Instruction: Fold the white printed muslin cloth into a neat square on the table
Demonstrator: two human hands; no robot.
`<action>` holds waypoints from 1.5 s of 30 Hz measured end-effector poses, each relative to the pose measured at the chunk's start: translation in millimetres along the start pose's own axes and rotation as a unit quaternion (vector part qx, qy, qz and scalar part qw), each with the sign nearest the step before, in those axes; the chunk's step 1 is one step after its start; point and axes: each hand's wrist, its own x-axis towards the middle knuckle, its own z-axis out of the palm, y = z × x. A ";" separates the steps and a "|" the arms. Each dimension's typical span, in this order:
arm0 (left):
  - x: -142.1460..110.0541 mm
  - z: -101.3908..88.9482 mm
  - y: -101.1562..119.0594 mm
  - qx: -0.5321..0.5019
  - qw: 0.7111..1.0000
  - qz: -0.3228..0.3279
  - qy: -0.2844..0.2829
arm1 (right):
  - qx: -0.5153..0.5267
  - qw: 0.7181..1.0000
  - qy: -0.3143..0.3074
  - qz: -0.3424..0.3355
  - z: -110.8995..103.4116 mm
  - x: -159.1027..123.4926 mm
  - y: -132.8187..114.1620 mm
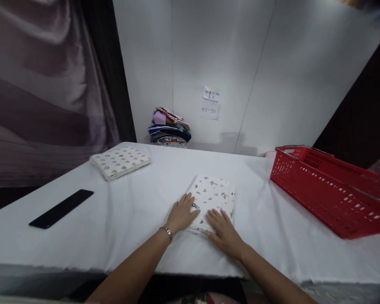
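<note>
A folded white cloth [210, 192] with small printed plants and animals lies flat on the white-covered table [139, 228], in front of me. My left hand [182, 214] rests on its left edge with the fingers stretched out. Flat on the near right part of the same cloth lies my right hand [224, 232], fingers spread. Neither hand grips anything. A bracelet circles my left wrist. Parts of the cloth's near edge are hidden under my hands.
Another folded patterned cloth [122, 161] lies at the table's far left, with a black flat slab [61, 209] nearer. A red plastic basket [323, 194] with metal handles stands at the right. Behind the table rises a stack of folded fabrics [170, 128], beside wall-mounted paper notes [210, 110].
</note>
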 end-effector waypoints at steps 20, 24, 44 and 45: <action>-55.5 -19.2 -45.0 0.024 0.982 0.183 0.026 | -0.122 0.991 0.010 -0.049 12.9 -33.2 2.5; -54.7 -23.0 -32.2 0.054 0.973 0.223 0.026 | -0.153 0.985 0.036 -0.070 5.7 -28.2 -9.1; -42.0 2.8 28.3 0.051 0.960 0.274 0.039 | -0.199 0.977 0.062 -0.051 -2.5 -24.8 -19.0; -41.5 4.0 28.0 0.051 0.961 0.268 0.040 | -0.199 0.977 0.064 -0.045 -1.2 -24.4 -19.8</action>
